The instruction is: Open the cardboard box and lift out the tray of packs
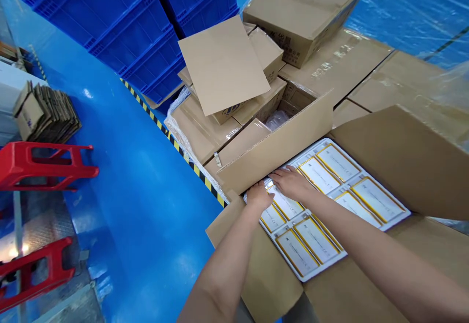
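A white tray [306, 278] holding several flat silver-white cells with yellow edges lies inside an open cardboard box [278, 153]. My left hand [258, 196] rests at the tray's far left corner, fingers bent over the rim by the raised flap. Just right of it, my right hand [289, 182] reaches over the tray's far edge, its fingers against the cells and the rim. Part of the fingertips of both hands is hidden in the gap beside the flap, so any grip on the rim is hard to see.
A flat cardboard sheet [224, 64] lies on cartons beyond the box. Blue crates [128, 25] are stacked at the upper left. Red stools [44, 166] and folded cardboard [46, 113] stand at the far left. A closed carton [300, 3] sits at the back.
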The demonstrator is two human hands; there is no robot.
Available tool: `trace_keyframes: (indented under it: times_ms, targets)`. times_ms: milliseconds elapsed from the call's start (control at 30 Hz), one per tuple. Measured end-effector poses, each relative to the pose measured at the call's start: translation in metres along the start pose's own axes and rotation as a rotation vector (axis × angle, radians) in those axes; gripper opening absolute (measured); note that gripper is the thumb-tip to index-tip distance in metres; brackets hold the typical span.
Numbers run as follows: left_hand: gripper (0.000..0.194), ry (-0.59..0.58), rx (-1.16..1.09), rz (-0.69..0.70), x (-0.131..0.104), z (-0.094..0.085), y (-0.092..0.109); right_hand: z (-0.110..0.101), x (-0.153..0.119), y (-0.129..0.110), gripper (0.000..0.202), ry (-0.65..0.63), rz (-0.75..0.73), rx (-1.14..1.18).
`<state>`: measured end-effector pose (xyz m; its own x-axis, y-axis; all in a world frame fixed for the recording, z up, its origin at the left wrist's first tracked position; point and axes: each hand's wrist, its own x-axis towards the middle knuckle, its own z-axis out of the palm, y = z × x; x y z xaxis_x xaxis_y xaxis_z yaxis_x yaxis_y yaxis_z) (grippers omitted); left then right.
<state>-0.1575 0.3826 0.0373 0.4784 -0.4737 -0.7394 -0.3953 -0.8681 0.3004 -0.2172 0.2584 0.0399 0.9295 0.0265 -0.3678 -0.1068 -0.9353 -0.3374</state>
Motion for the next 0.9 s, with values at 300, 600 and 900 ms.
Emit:
trace_keyframes:
  times_ms: [300, 600, 900]
  targets:
    - [0.049, 0.088, -0.035, 0.001, -0.011, 0.005, 0.007, -0.005, 0.024, -0.001, 0.045, -0.252, -0.058, -0.061]
    - [0.053, 0.176, -0.065, -0.005, -0.029, 0.006, 0.015, -0.008, 0.012, -0.005, 0.051, -0.201, -0.01, -0.032]
    - [0.06, 0.125, -0.144, -0.026, -0.039, -0.014, 0.022, -0.03, 0.015, -0.012, 0.043, -0.304, -0.008, -0.111]
